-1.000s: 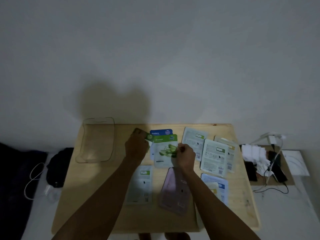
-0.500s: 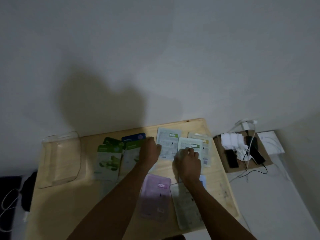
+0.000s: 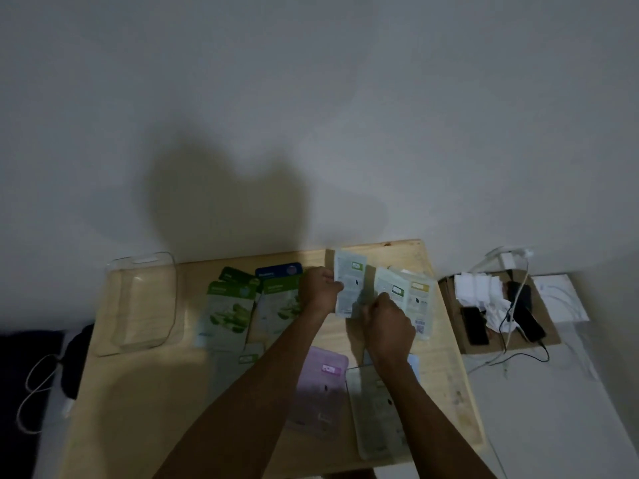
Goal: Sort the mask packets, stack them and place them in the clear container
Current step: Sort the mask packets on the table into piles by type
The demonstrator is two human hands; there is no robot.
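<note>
I see my left hand (image 3: pixel 320 288) pinching one pale packet (image 3: pixel 349 283) and my right hand (image 3: pixel 387 318) another (image 3: pixel 392 288), apparently matching them, while the clear container (image 3: pixel 138 302) waits empty at the bench's (image 3: pixel 145 392) left end.

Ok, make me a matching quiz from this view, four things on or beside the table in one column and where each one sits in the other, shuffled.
Things:
1. clear container
2. pink packet
3. blue-topped packet
4. cardboard tray

Places:
A. off the table, to its right
B. near side, between the two forearms
C. table's far left corner
D. far side, tucked behind the green packets

Pairs: 1-C, 2-B, 3-D, 4-A
</note>
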